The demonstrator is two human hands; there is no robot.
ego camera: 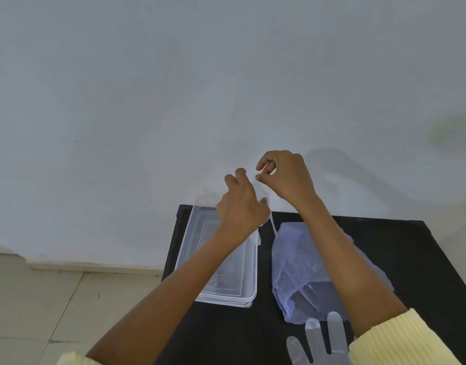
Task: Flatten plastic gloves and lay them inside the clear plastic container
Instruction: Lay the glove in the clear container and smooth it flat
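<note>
A clear rectangular plastic container (228,291) sits on the left part of a black table (424,259). Both my hands are raised above its far end, in front of the wall. My right hand (287,177) pinches the top of a thin see-through plastic glove (271,222), which hangs down toward the table. My left hand (239,204) holds the same glove lower down, fingers curled around its edge. A second clear glove (318,341) lies flat at the table's near edge, fingers pointing away from me.
A bluish plastic bag (303,262) with more gloves inside lies right of the container, partly under my right forearm. A pale wall stands directly behind the table. Tiled floor (42,306) shows to the left.
</note>
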